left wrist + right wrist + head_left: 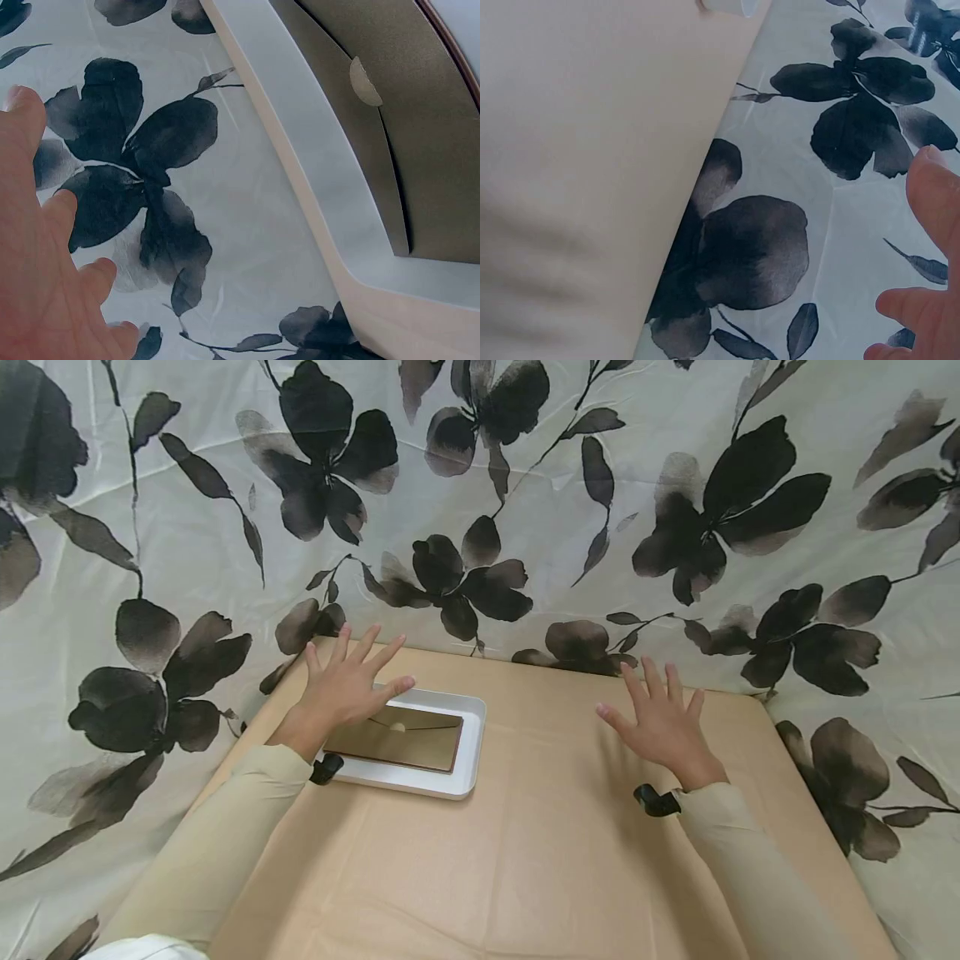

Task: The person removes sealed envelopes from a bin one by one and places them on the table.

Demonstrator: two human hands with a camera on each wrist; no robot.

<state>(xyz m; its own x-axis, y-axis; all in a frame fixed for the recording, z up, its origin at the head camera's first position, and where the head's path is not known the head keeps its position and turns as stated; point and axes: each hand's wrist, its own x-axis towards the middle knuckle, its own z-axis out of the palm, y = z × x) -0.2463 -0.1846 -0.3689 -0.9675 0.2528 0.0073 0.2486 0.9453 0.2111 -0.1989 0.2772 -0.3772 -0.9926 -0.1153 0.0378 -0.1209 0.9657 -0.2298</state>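
Observation:
A white shallow tray (pixel 471 735) sits on the table, and in it lies a gold-brown envelope (pixel 408 747) with a flap and a small pale round seal (pixel 365 82). Fingers spread, my left hand (pixel 347 689) hovers above the tray's left end and hides part of it. My right hand (pixel 663 727) is held over the table's right side, also with spread fingers and nothing in it. Both wrist views catch only part of each hand, the left one (pixel 45 247) at the left edge and the right one (pixel 930 292) at the right edge.
The table (pixel 555 827) has a plain tan cover. Behind it and at both sides hangs a white cloth (pixel 570 543) with dark flowers, close to the table's back edge. Dark wrist bands (pixel 657 802) show at the cuffs of both beige sleeves.

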